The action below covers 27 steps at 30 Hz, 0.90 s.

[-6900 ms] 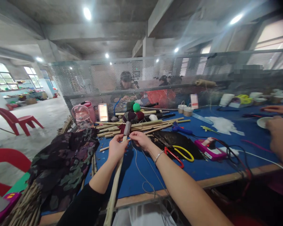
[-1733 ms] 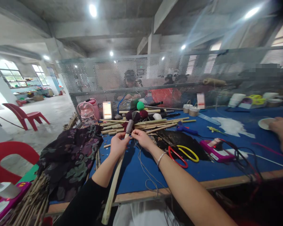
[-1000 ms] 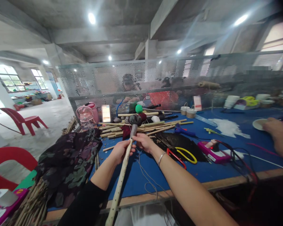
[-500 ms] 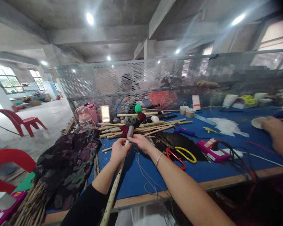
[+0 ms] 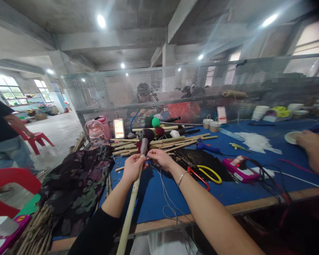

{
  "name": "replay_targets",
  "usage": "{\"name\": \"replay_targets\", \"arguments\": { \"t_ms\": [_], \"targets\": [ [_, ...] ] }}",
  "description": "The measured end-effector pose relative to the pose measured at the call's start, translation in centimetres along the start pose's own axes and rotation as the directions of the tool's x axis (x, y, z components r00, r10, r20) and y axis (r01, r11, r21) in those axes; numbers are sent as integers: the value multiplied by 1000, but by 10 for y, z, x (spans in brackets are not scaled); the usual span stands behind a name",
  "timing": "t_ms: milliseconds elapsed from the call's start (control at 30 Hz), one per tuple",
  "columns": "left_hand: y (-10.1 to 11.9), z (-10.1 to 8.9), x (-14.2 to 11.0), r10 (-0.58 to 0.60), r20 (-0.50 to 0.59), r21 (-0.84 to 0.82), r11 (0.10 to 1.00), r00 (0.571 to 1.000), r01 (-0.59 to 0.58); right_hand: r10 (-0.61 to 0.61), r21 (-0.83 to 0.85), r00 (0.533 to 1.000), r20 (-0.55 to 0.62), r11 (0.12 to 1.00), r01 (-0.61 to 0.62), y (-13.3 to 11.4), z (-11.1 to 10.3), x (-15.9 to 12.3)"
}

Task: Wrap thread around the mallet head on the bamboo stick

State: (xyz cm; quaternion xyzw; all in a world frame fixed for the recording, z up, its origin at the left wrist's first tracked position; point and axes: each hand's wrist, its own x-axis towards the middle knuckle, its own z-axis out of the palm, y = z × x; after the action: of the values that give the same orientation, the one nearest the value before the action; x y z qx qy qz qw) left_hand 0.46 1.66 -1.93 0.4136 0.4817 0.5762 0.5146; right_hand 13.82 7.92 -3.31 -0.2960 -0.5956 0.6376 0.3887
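My left hand [image 5: 133, 168] is closed around a long pale wooden stick [image 5: 129, 212], just below its far end. That end is wrapped in a grey band [image 5: 144, 146], with dark red and dark material around it. Close by on the right, my right hand [image 5: 161, 160] pinches a thin grey string [image 5: 163, 184] beside the stick. The string trails down in loose loops over the blue table [image 5: 154, 209]. Scissors with red and yellow handles [image 5: 208, 174] lie under and beside my right forearm.
Several loose sticks [image 5: 175, 143] and a green ball [image 5: 155, 122] lie beyond my hands. A blue glue gun [image 5: 207, 147] and a magenta power strip [image 5: 240, 170] are on the right. Dark camouflage cloth [image 5: 77, 191] covers the left. Another person's hand [image 5: 312, 145] is at the far right.
The stick has turned, so its row of dark spots no longer shows. My right hand has shifted slightly away from the stick. A person has appeared at the far left.
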Motion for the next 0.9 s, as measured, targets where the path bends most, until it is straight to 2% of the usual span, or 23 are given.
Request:
{"name": "replay_targets", "arguments": {
  "t_ms": [100,200,300,367,467,533,633,767,900],
  "targets": [
    [4,-2,-2,-121,75,-64,990,990,126,26,119,995,96,992,-38,1,-3,0],
    [3,-3,-4,-278,177,-125,945,944,302,55,162,982,180,983,-84,5,-8,2],
    [-5,-1,-4,-347,258,-143,909,902,391,51,96,990,128,993,-63,10,-9,2],
    [-11,2,-3,-319,214,-99,933,923,346,51,26,997,56,998,-52,10,-6,2],
    [-17,6,-1,-161,105,-26,986,981,164,64,-24,998,13,998,-63,8,2,0],
    [-19,7,-1,-80,45,19,997,996,79,60,-16,998,24,998,-59,6,8,-1],
    [-19,6,0,-30,-48,84,996,998,33,47,6,999,28,999,-47,6,11,-1],
    [-17,3,1,15,-29,81,997,999,-13,5,35,999,54,999,-7,7,7,-1],
    [-14,1,0,47,-26,50,998,999,-46,49,26,997,59,998,-50,5,-3,-2]
  ]
}}
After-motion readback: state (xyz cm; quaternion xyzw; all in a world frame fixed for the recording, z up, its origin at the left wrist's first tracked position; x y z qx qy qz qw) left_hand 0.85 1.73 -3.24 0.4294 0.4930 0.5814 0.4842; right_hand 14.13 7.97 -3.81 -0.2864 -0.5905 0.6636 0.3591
